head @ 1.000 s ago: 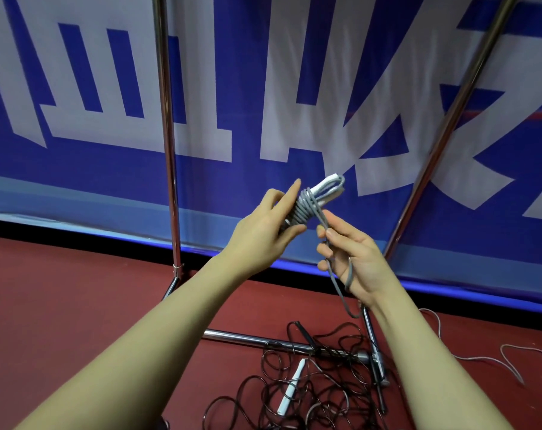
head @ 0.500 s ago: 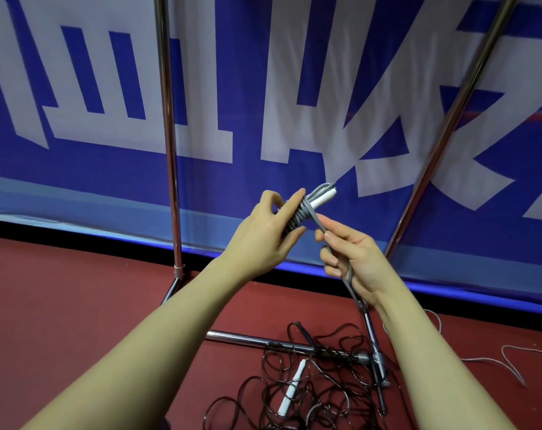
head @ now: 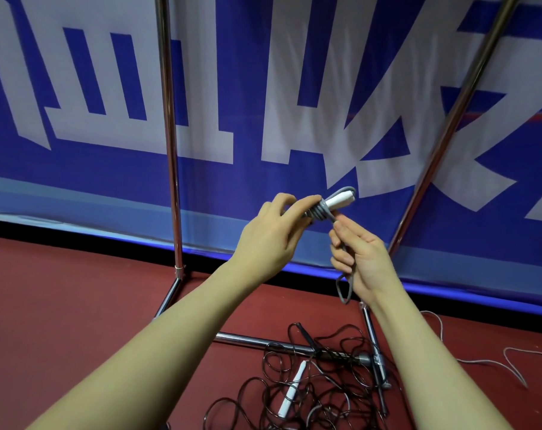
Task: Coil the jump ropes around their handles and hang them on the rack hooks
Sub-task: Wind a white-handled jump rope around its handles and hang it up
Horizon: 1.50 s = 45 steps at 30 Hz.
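Left hand (head: 271, 235) grip holds white handles (head: 339, 201) wound with grey jump rope (head: 319, 211), raised before the rack (head: 170, 150). Right hand (head: 359, 259) grip pinches the rope's loose loop. Black jump rope (head: 310, 389) tangled on floor (head: 77, 305) at rack base.

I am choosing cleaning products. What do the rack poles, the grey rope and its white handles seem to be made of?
Rack poles: polished metal, probably chromed steel, given the mirror-like highlights. Grey rope: likely matte plastic or rubber cord; it coils smoothly without fraying. White handles: apparently smooth plastic, though blur leaves this uncertain.
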Available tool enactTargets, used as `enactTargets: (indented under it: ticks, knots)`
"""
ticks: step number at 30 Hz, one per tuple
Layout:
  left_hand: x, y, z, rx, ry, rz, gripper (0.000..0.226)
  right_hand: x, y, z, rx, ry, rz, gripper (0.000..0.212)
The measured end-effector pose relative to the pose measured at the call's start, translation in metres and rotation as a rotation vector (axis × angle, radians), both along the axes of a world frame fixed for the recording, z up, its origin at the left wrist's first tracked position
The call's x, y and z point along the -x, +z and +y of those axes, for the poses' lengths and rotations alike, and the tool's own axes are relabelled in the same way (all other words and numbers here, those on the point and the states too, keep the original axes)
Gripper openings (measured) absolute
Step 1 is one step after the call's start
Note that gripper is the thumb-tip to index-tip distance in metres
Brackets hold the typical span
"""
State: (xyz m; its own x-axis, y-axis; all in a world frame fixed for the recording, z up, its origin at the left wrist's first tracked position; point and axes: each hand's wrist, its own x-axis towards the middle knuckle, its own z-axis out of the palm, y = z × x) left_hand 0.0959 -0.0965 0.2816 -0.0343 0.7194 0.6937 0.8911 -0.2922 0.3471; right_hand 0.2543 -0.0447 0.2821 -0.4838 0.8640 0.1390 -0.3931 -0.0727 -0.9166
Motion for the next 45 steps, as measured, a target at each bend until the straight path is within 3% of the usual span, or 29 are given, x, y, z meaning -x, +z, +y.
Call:
enactTargets:
  ticks: [3, 6, 10, 14, 19, 25, 29, 32, 36, 40, 45]
  knots:
    - [0.000, -0.003, 0.004, -0.083, 0.088, 0.164, 0.039, 0.003, 0.000, -0.002, 0.000, -0.012, 0.004, 0.034]
    - [0.003, -0.004, 0.004, -0.082, 0.090, 0.117, 0.041, 0.004, -0.001, -0.004, -0.019, 0.034, 0.003, 0.043]
    - [0.011, -0.008, 0.006, -0.150, 0.103, 0.286, 0.066, 0.002, -0.003, -0.003, -0.065, 0.097, -0.040, 0.046]
    - [0.016, -0.005, 0.009, -0.131, 0.110, 0.194, 0.065, 0.001, -0.001, -0.002, -0.086, 0.119, -0.064, 0.045]
    - [0.023, 0.001, -0.003, -0.004, -0.115, -0.015, 0.069, 0.002, -0.001, -0.002, -0.066, -0.021, -0.062, 0.025]
    - [0.018, 0.001, 0.001, -0.109, 0.075, 0.186, 0.048, 0.006, 0.000, -0.002, -0.043, -0.004, 0.003, 0.026]
    - [0.013, -0.001, 0.007, -0.139, 0.136, 0.270, 0.053, 0.003, -0.001, -0.001, -0.061, 0.056, -0.008, 0.044]
    - [0.018, -0.002, 0.006, -0.127, 0.126, 0.273, 0.065, -0.001, 0.001, -0.001, -0.087, 0.118, -0.025, 0.044]
    - [0.018, -0.002, 0.010, -0.130, 0.107, 0.155, 0.064, 0.000, 0.004, -0.001, -0.111, 0.125, -0.053, 0.038]
    - [0.015, 0.001, 0.007, -0.151, 0.024, 0.101, 0.063, 0.003, 0.002, 0.001, -0.075, -0.038, -0.055, 0.021]
    - [0.006, 0.007, -0.005, 0.035, -0.160, -0.155, 0.059, 0.006, 0.003, -0.002, -0.050, -0.002, 0.016, 0.017]
